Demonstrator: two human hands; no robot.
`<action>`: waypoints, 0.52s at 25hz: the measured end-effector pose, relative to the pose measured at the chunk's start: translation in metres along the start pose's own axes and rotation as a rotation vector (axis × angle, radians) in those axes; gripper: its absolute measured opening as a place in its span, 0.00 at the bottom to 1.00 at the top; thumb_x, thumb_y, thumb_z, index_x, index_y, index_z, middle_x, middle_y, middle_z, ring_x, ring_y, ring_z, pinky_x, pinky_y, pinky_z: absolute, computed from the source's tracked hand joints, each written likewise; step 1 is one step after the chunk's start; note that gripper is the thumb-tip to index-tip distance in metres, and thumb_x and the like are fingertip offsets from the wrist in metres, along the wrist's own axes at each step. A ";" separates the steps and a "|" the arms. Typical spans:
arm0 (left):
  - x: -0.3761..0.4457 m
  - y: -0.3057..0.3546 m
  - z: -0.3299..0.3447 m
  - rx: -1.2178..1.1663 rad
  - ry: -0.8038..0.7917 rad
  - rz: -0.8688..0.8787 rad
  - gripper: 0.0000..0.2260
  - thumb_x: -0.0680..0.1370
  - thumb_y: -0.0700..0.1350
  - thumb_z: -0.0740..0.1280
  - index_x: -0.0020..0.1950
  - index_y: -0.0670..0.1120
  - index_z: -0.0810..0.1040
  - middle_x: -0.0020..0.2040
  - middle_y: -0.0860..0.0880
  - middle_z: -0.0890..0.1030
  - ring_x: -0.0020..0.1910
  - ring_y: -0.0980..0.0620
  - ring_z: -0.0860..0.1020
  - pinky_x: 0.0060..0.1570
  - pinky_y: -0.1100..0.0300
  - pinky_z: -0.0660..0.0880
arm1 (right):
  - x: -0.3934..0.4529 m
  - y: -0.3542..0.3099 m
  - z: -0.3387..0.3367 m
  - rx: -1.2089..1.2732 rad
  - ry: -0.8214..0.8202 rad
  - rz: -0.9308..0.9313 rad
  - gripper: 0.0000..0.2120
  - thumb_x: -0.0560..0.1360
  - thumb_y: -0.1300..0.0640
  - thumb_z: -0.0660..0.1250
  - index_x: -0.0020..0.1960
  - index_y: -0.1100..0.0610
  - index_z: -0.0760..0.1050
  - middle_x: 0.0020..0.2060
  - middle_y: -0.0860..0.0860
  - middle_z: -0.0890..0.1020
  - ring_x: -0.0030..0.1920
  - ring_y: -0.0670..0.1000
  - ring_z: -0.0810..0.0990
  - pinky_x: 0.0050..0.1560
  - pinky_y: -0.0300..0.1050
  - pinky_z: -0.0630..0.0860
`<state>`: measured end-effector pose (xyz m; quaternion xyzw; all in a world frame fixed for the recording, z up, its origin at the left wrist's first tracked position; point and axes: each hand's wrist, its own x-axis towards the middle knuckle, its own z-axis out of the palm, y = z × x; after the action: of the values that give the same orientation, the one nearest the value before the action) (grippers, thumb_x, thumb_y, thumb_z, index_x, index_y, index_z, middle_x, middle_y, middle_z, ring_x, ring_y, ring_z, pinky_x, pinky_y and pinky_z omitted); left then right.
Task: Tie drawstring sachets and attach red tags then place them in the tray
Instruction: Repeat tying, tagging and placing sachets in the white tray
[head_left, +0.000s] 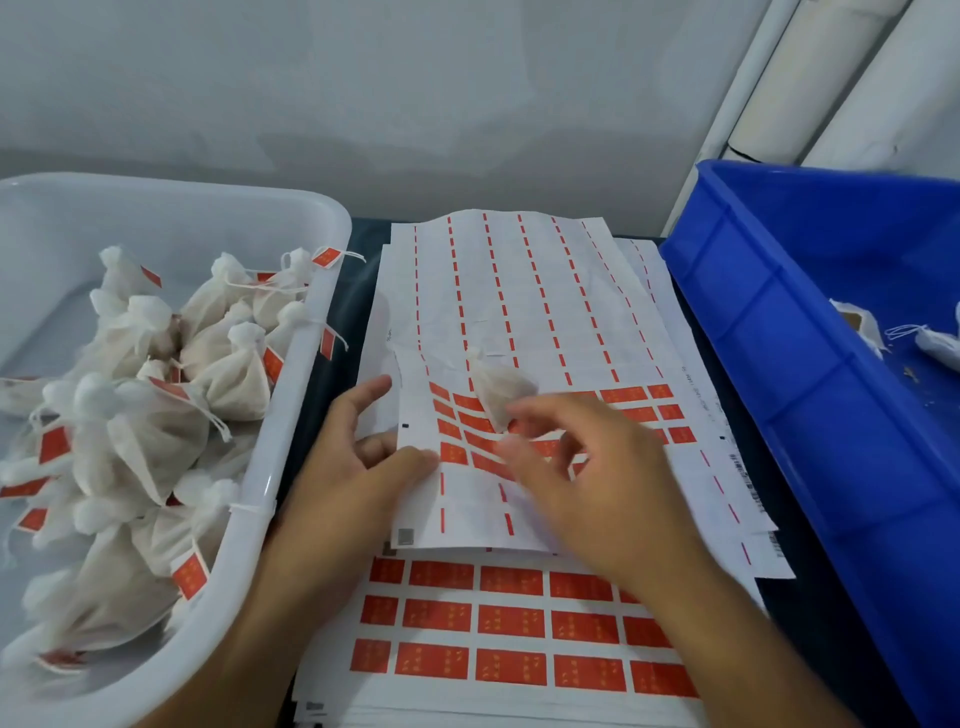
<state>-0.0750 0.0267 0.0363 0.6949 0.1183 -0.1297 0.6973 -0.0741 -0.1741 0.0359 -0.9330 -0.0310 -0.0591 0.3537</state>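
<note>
A white sticker sheet (519, 312) with rows of red tags (639, 395) lies on the table's middle, on top of a stack of fuller tag sheets (509, 623). One small white drawstring sachet (496, 387) rests on the top sheet. My left hand (358, 457) pinches the sheet's left edge between thumb and fingers and lifts it a little. My right hand (582, 462) hovers blurred over the red tags just in front of the sachet, fingers curled; I cannot tell if it holds anything. The white tray (291, 405) at left holds several tied, tagged sachets (156, 431).
A blue plastic bin (779, 364) stands at the right with a few untied white sachets (935, 343) inside. A pale wall runs behind the table, with white pipes (810, 78) at the upper right. Dark table surface shows between tray, sheets and bin.
</note>
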 end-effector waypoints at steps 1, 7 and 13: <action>0.001 -0.001 0.001 -0.027 -0.013 0.007 0.28 0.78 0.44 0.71 0.69 0.68 0.65 0.50 0.52 0.87 0.43 0.44 0.87 0.37 0.50 0.84 | -0.005 -0.009 0.009 0.038 -0.062 -0.027 0.21 0.73 0.25 0.59 0.62 0.32 0.73 0.50 0.24 0.75 0.47 0.33 0.80 0.36 0.24 0.74; 0.004 -0.008 0.000 -0.064 -0.088 0.023 0.22 0.79 0.45 0.69 0.66 0.65 0.68 0.50 0.50 0.87 0.45 0.44 0.87 0.38 0.52 0.84 | -0.011 -0.013 0.026 0.029 -0.120 -0.036 0.23 0.74 0.29 0.62 0.64 0.37 0.78 0.58 0.32 0.81 0.49 0.35 0.79 0.56 0.40 0.82; 0.005 -0.011 0.001 0.010 -0.093 0.069 0.20 0.78 0.48 0.70 0.65 0.65 0.67 0.49 0.52 0.87 0.44 0.47 0.87 0.37 0.56 0.83 | -0.011 -0.017 0.027 0.066 -0.062 0.004 0.24 0.71 0.29 0.60 0.59 0.39 0.82 0.50 0.29 0.81 0.42 0.33 0.79 0.50 0.30 0.78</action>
<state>-0.0737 0.0254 0.0244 0.6954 0.0609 -0.1382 0.7025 -0.0846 -0.1442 0.0255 -0.9223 -0.0421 -0.0283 0.3832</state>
